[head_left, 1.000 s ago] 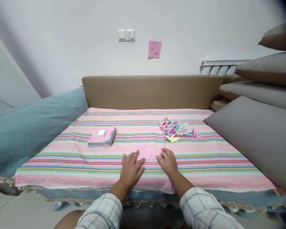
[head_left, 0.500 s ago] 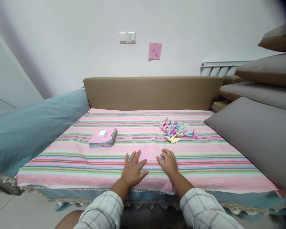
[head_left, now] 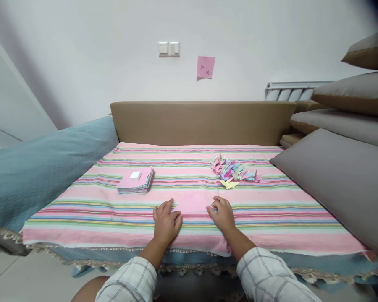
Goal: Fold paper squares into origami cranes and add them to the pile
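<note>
The thin, triangular pink paper (head_left: 192,203) lies on the pink striped woven cloth (head_left: 91,213) between the left hand (head_left: 165,224), fingers loosely spread, and the right hand (head_left: 223,216), fingers curled, any pinch unclear, and could skew if uneven pressure bunches the cloth.

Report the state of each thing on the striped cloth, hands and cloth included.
Pink paper sheet: flat, apparently folded into a triangle
Left hand: open, at the sheet's left corner
Right hand: fingers curled, at its right corner
Square coloured-paper stack: fairly neat, pink on top
Small white block: resting on the stack
Small multicoloured folded papers: heaped
Grey-and-brown cushions: piled up
Pink striped cloth: spread, slightly creased
</note>
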